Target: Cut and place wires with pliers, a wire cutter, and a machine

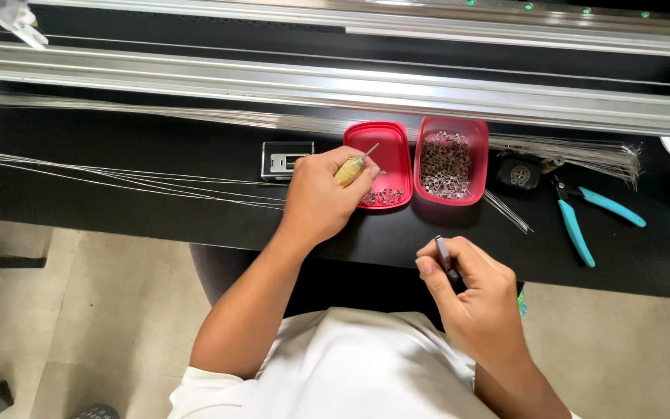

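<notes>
Left hand [321, 194] grips a wooden-handled pick [353, 168], its tip over the left red tray [381, 136] holding few small metal parts; the right red tray [474, 132] is fuller. Right hand [471, 299] pinches dark tweezers [445, 257] near the black table [118, 209] edge.

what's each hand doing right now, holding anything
Left hand: closed on a yellow-handled tool, over the left red tray.
Right hand: closed on a small dark tool.
</notes>
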